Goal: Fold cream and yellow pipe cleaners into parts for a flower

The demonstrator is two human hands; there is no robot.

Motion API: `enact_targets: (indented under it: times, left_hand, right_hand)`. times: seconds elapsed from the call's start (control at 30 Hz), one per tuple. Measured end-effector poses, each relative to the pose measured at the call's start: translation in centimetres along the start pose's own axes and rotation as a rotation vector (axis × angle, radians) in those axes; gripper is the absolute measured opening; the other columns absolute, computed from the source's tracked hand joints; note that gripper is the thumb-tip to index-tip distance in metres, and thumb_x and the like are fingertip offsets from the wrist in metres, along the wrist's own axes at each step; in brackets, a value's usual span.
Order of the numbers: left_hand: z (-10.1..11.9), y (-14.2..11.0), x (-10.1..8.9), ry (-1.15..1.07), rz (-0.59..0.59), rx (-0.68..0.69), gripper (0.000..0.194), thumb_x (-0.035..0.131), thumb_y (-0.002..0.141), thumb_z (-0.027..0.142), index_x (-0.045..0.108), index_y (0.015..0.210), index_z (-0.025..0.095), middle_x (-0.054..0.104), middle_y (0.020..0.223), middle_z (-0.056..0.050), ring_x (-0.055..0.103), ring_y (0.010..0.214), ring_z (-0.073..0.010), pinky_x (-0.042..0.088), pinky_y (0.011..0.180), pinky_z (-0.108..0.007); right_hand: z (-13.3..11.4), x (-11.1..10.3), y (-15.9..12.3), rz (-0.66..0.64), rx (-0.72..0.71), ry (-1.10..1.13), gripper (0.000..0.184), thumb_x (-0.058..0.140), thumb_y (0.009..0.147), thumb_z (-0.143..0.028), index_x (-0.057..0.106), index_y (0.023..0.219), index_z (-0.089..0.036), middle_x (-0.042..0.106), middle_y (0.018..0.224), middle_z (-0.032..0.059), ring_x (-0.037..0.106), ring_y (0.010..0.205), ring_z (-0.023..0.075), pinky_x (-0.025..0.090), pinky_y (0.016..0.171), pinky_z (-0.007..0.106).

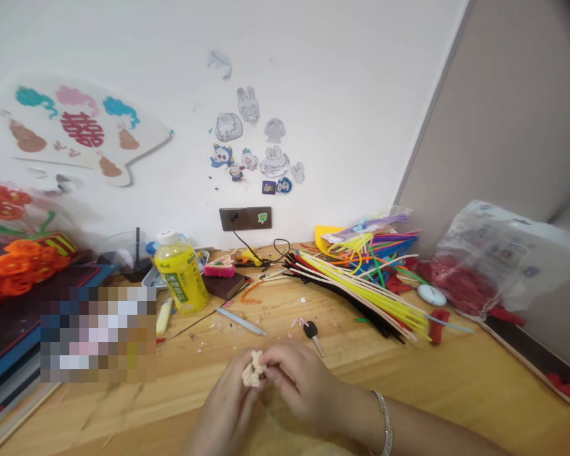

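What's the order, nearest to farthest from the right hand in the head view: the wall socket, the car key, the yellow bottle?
From the right hand:
1. Car key, just ahead.
2. Yellow bottle, ahead to the left.
3. Wall socket, farthest back, ahead to the left.

Wall item: red double-happiness character 囍 (82, 129) on a paper fan (76, 158). Yellow plastic bottle (181, 275): green label lettering, too blurred to read.

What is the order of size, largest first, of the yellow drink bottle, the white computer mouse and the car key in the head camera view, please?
1. The yellow drink bottle.
2. The white computer mouse and the car key look about equally long; the key lies nearer the camera, so I won't rank them.
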State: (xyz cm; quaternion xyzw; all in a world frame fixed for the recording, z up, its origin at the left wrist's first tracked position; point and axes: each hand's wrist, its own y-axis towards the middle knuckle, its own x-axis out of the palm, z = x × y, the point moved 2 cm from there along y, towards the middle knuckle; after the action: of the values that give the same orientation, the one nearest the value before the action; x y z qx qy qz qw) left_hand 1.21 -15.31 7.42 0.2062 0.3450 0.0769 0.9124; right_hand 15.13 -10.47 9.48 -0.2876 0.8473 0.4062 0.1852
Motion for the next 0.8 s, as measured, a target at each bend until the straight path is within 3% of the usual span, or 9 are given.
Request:
enact_targets:
  times: [0.1,0.27,0.4,0.5,0.6,0.8]
  left_hand:
    - [-0.2,-0.1,0.0,-0.017,-0.019,0.006,0.015,0.044,0.083,0.025,0.056,0.091,0.022,0.067,0.084,-0.007,0.064,0.076,-0.0212,0.053,0.067,-0.031]
    - [-1.1,-0.5,0.6,0.044,-0.081,0.01,0.018,0.047,0.077,0.019,0.059,0.091,0.023,0.066,0.084,-0.006,0.062,0.077,-0.0223,0.049,0.068,-0.032]
    - [-0.6,-0.6,0.7,-0.021,-0.098,0.003,0.016,0.046,0.075,0.017,0.058,0.085,0.021,0.065,0.078,-0.005,0.06,0.07,-0.0207,0.048,0.062,-0.029]
    - [0.3,-0.3,0.6,-0.068,-0.143,-0.096,0.018,0.045,0.064,0.009,0.053,0.074,0.022,0.062,0.069,-0.001,0.058,0.063,-0.0179,0.046,0.057,-0.026]
    - [0.7,0.1,0.7,-0.079,-0.178,-0.202,0.013,0.044,0.055,0.012,0.046,0.062,0.022,0.056,0.059,0.002,0.054,0.056,-0.0165,0.042,0.05,-0.024]
    - [0.2,-0.2,0.8,0.109,-0.265,-0.29,0.009,0.046,0.058,0.015,0.041,0.058,0.023,0.058,0.056,0.002,0.055,0.053,-0.0157,0.037,0.048,-0.022]
  right_hand:
    - [-0.3,-0.2,0.0,-0.014,-0.098,-0.043,0.02,0.036,0.089,-0.023,0.051,0.101,-0.015,0.063,0.09,0.0099,0.057,0.082,0.0164,0.044,0.076,0.027]
    - [-0.2,0.0,0.1,0.002,-0.139,-0.1,0.041,0.045,0.084,-0.05,0.048,0.105,-0.015,0.062,0.091,0.0095,0.056,0.08,0.0185,0.045,0.073,0.029]
    - [0.3,0.7,-0.2,-0.05,-0.168,-0.2,0.029,0.044,0.087,-0.042,0.051,0.098,-0.016,0.062,0.084,0.0069,0.054,0.078,0.0174,0.044,0.072,0.028]
    - [0.3,1.0,-0.3,-0.11,-0.218,-0.247,0.023,0.043,0.088,-0.036,0.052,0.091,-0.015,0.06,0.079,0.0063,0.052,0.074,0.0164,0.045,0.068,0.026]
    - [0.1,1.3,-0.2,-0.187,-0.335,-0.273,0.019,0.04,0.089,-0.029,0.053,0.086,-0.015,0.06,0.08,0.0064,0.052,0.077,0.0153,0.045,0.072,0.025]
    - [-0.6,1.4,-0.2,-0.181,-0.381,-0.325,0.02,0.038,0.091,-0.027,0.053,0.086,-0.015,0.06,0.078,0.0053,0.052,0.076,0.0146,0.045,0.072,0.025]
